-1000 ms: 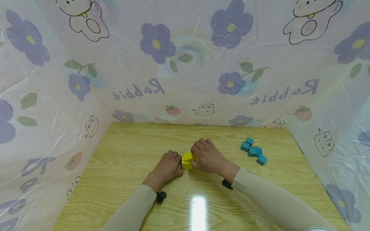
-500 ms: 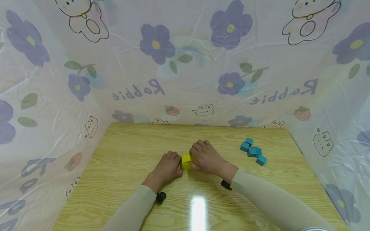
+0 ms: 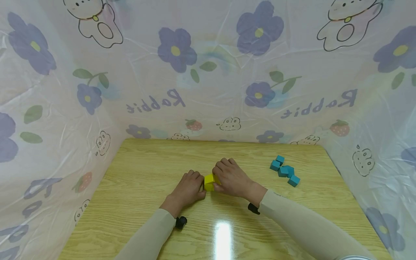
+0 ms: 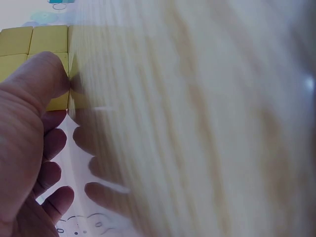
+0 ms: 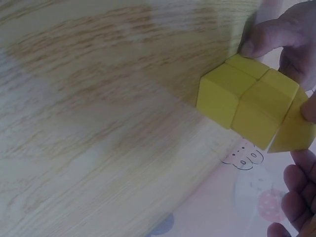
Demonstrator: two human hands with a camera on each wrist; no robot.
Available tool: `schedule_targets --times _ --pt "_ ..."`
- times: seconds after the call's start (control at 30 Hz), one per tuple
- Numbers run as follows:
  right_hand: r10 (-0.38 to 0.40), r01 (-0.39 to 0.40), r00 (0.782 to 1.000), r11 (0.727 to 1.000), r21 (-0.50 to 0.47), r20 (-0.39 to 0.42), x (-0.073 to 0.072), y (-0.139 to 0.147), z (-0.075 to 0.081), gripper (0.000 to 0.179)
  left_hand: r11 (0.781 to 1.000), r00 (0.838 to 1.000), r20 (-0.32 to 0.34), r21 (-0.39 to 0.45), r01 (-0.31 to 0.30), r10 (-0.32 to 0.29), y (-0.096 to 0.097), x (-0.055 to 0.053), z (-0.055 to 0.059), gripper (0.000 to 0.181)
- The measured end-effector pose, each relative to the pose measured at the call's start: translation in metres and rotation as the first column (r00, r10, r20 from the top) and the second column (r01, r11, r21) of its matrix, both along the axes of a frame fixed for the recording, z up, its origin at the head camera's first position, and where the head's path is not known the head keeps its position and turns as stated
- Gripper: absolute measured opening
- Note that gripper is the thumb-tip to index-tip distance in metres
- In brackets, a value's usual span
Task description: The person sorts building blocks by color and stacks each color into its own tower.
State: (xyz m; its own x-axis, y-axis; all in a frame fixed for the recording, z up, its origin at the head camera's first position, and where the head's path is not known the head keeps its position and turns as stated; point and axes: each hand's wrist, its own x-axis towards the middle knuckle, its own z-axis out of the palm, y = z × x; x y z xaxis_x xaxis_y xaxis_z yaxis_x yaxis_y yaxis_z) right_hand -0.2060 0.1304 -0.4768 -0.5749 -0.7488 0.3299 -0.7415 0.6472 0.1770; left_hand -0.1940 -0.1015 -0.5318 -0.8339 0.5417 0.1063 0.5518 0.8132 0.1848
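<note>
Small yellow blocks stand together, two high, between my hands at the middle of the table. My left hand holds the pile from the left; in the left wrist view its thumb lies across a yellow face with the fingers curled beyond. From the right, my right hand pinches an upper yellow block between thumb and fingers. That block sits tilted against its neighbours in the right wrist view, a thin gap beside it. My right hand hides part of the pile in the head view.
Several teal blocks lie in a loose group on the right of the wooden table. A printed curtain with flowers and rabbits encloses the back and both sides. Each wrist wears a black strap-on device.
My right hand has slid slightly left and nearer to me, narrowing the yellow area showing between the hands. My left hand and the teal blocks stay put.
</note>
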Motion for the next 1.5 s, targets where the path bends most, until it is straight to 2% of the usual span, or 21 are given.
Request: schedule_targets --times 0.47,0.93,1.5 --pt "-0.008 0.008 1.000 1.000 0.001 0.019 0.0015 -0.0002 0.0010 0.029 1.000 1.000 -0.016 0.000 0.001 -0.001 0.0010 0.0018 0.0037 0.028" --pt "-0.024 0.024 0.999 1.000 0.009 0.038 0.0009 0.0002 -0.0004 0.030 1.000 1.000 -0.003 -0.010 -0.008 0.008 0.0007 0.0005 0.0007 0.029" --pt "0.002 -0.002 1.000 1.000 -0.022 0.000 0.0017 0.0005 0.0002 0.029 1.000 1.000 -0.012 -0.006 0.002 -0.002 0.0009 0.0014 0.0029 0.028"
